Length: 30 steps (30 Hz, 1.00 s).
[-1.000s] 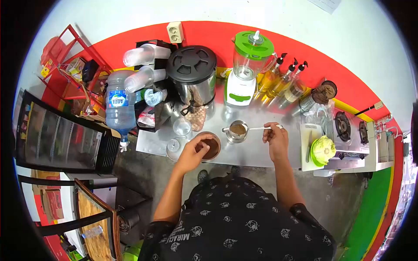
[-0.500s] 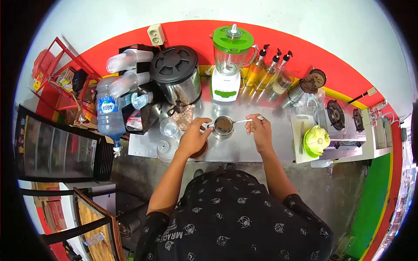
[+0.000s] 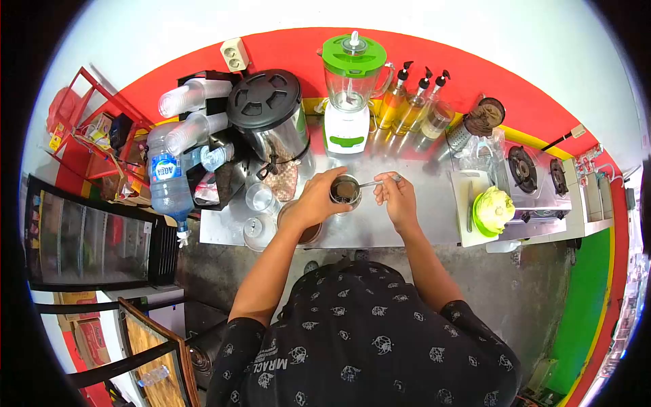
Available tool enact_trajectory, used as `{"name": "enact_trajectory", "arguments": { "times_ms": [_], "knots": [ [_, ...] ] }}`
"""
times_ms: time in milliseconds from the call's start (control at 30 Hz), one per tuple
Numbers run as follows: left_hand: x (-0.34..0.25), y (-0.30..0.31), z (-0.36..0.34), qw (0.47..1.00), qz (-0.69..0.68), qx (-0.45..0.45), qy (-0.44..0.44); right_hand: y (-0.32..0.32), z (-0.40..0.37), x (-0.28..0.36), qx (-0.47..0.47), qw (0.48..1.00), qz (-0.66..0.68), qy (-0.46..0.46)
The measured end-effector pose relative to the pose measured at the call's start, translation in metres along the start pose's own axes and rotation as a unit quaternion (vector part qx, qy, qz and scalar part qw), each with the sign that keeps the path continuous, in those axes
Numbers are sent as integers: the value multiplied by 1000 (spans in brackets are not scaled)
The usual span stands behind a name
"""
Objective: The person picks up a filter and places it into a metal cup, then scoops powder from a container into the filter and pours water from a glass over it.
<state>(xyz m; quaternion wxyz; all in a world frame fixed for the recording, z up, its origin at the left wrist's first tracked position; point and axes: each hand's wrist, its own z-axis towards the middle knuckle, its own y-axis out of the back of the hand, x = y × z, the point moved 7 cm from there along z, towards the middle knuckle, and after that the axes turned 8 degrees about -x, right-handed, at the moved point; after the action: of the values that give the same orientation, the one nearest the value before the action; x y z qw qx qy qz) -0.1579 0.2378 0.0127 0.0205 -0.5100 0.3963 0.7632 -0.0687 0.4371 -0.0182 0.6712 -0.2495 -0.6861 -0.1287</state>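
Note:
My left hand [image 3: 316, 201] is wrapped round the side of a small round cup [image 3: 354, 200] on the metal counter. Dark brown stuff shows inside the cup. A metal spoon [image 3: 370, 184] dips into the cup from the right, its handle pinched in the fingers of my right hand [image 3: 397, 197]. Partly under my left wrist is a container with a brown rim [image 3: 312, 235]. Left of that wrist are a clear cup [image 3: 260, 197] and a clear jar with a pale lid [image 3: 254, 228].
Behind the cup stands a green-lidded blender [image 3: 349, 129], with pump bottles [image 3: 410, 112] to its right. A large steel dispenser [image 3: 271, 136] and stacked plastic cups [image 3: 196, 98] are at left. On the right, a cutting board [image 3: 468, 234] bears a knife and a cabbage [image 3: 495, 210], beside a stove [image 3: 525, 197].
My left hand has gone from holding the cup's rim with the fingertips to wrapping round its side. My right hand has shifted slightly left, still with the spoon. The view has moved a little.

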Motion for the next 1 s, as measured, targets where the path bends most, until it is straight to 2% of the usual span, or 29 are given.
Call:
{"name": "enact_trajectory", "arguments": {
  "times_ms": [400,467,767,867,1000],
  "knots": [
    [6,8,7,998,-1,-59,-31,-11,13,7,-13,1000,1,-1],
    [10,4,6,999,-26,-28,-7,-11,13,11,-11,998,-44,42],
    [11,-4,1,998,-56,-35,-14,-6,4,19,-25,995,-70,59],
    [7,-8,1,996,-88,-3,-19,-2,3,18,-20,996,-67,47],
    [18,-17,-3,994,-107,-28,3,0,0,20,-8,996,-69,49]
  ]
}}
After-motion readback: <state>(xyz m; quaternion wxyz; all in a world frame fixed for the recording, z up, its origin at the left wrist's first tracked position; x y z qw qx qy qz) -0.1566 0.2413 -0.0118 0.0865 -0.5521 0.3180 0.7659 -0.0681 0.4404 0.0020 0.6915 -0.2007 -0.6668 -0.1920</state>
